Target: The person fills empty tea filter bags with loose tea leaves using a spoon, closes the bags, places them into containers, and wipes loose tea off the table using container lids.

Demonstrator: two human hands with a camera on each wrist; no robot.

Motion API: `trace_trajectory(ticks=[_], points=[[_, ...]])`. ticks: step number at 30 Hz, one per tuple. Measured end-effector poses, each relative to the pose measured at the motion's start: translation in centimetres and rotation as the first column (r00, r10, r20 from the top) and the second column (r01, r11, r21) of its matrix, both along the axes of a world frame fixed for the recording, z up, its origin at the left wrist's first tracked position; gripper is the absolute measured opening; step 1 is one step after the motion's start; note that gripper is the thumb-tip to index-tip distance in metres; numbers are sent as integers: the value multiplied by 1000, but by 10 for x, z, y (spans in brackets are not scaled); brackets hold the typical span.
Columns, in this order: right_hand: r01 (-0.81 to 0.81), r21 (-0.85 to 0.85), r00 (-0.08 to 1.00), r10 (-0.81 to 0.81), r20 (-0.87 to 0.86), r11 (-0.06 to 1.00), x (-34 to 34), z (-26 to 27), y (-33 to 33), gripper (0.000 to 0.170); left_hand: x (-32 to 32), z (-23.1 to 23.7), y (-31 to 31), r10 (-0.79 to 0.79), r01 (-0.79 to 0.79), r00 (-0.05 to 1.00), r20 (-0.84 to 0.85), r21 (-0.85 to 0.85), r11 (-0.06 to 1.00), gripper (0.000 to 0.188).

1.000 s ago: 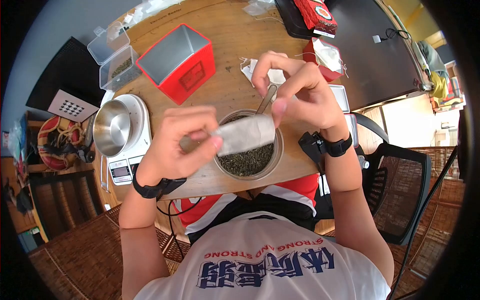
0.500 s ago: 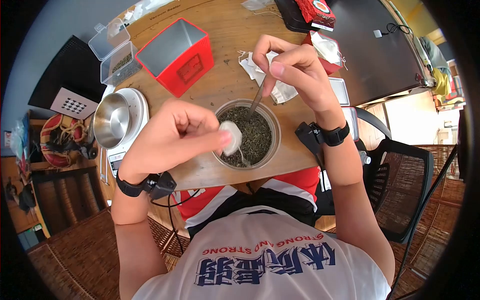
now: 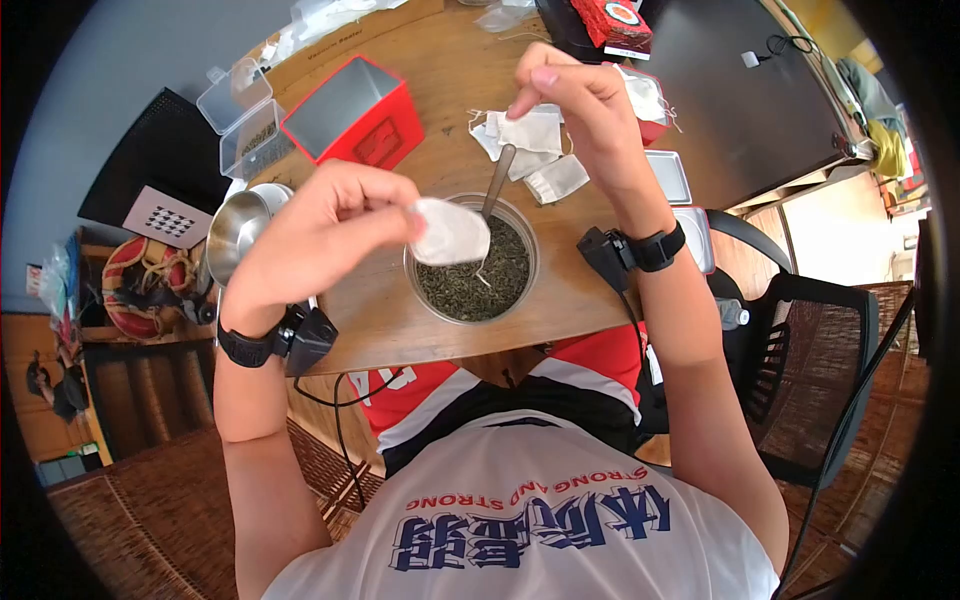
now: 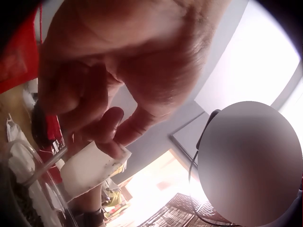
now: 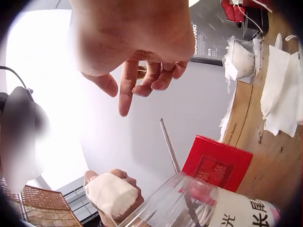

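Observation:
My left hand (image 3: 330, 220) pinches a small white cloth tea bag (image 3: 452, 235) by one edge, between thumb and fingers, over a clear round jar (image 3: 535, 265). A string dangles from the bag above the dried tea leaves (image 3: 475, 292) in the jar. The left wrist view shows dark specks on the bag (image 4: 87, 170) near the fingertips. A metal spoon (image 3: 497, 182) leans in the leaves, handle up. Beyond the spoon's handle my right hand (image 3: 592, 115) hovers with loosely bent fingers and nothing in them. Several flat white bags (image 3: 557, 180) lie close below it.
Left of the jar stands an open red tin (image 3: 375, 125), with a clear lidded box (image 3: 250, 140) behind. A scale with a steel bowl (image 3: 235, 235) is partly hidden by my left forearm. A red box of white bags (image 3: 645, 95) sits at the right, near metal lids (image 3: 668, 178).
Earlier both hands held the tea bag; my right hand let go, came to the spoon's handle, then moved away from it. The bag stays in my left hand and now lies flatter, broad side up.

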State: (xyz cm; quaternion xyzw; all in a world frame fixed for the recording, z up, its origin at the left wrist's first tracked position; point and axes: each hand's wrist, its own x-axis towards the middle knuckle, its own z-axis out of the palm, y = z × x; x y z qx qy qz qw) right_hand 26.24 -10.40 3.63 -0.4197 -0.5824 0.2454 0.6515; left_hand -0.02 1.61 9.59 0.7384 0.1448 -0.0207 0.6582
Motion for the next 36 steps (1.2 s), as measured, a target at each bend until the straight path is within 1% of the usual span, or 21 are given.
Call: trace_trajectory(ticks=[4, 6, 8, 10, 12, 13, 15, 16, 18, 20, 21, 22, 24, 25, 26, 28, 29, 30, 32, 35, 36], points=[[239, 82, 959, -222, -176, 968, 8, -3, 4, 29, 7, 13, 18, 118, -127, 989, 94, 86, 988, 16], [282, 93, 945, -260, -199, 955, 12, -6, 7, 31, 18, 11, 25, 164, -177, 980, 115, 111, 978, 16], [374, 64, 915, -358, -186, 925, 18, -11, 11, 32, 37, -1, 23, 258, -335, 926, 276, 286, 898, 18], [398, 31, 902, -385, -195, 917, 20, -14, 11, 31, 52, -13, 28, 243, -319, 937, 252, 328, 889, 17], [418, -4, 889, -410, -203, 908, 20, -16, 12, 31, 66, -26, 29, 244, -308, 948, 207, 385, 870, 27], [413, -25, 885, -408, -225, 910, 21, -16, 12, 30, 69, -28, 34, 201, -268, 962, 183, 499, 824, 33], [412, -45, 878, -410, -246, 910, 22, -17, 12, 29, 67, -33, 35, 222, -308, 950, 219, 549, 777, 32], [393, -59, 891, -396, -223, 918, 22, -17, 12, 28, 66, -34, 34, 239, -346, 937, 254, 594, 726, 32], [382, -73, 899, -389, -199, 921, 22, -19, 13, 26, 59, -33, 31, 256, -382, 920, 296, 534, 754, 31], [452, -174, 891, -435, 127, 875, 20, -17, 9, 22, 50, -31, 28, 264, -406, 903, 340, 470, 784, 31], [572, -182, 795, -484, 366, 800, 22, -10, 2, 24, 44, -31, 26, 260, -381, 915, 309, 447, 809, 29], [585, -177, 784, -496, 374, 791, 29, -11, -1, 24, 40, -32, 23, 255, -357, 926, 280, 422, 833, 27], [747, 243, 368, -689, 624, 619, 47, -15, -9, 30, 33, -41, 16, 274, -374, 918, 288, 394, 840, 22], [770, 269, 272, -679, 682, 579, 54, -14, -20, 41, 30, -46, 13, 284, -386, 910, 302, 369, 845, 20], [771, 271, 266, -678, 685, 576, 61, -12, -29, 41, 28, -51, 11, 297, -400, 902, 314, 345, 849, 19], [894, 101, 145, -494, 857, 437, 68, -7, -44, 46, 29, -62, 6, 341, -451, 864, 370, 268, 852, 14], [926, -47, 201, -383, 902, 374, 69, -1, -50, 51, 29, -68, 7, 343, -446, 866, 364, 252, 859, 14], [927, -45, 197, -381, 903, 373, 70, 3, -51, 51, 28, -71, 8, 345, -440, 869, 355, 235, 867, 14], [908, -321, 396, -298, 868, 270, 71, 7, -52, 53, 29, -75, 8, 349, -437, 875, 336, 239, 867, 15], [903, -355, 423, -356, 833, 242, 74, 0, -45, 48, 30, -79, 6, 334, -399, 897, 290, 204, 894, 13], [904, -356, 422, -353, 835, 237, 77, -4, -45, 48, 29, -77, 2, 261, -318, 930, 258, 208, 925, 14]])
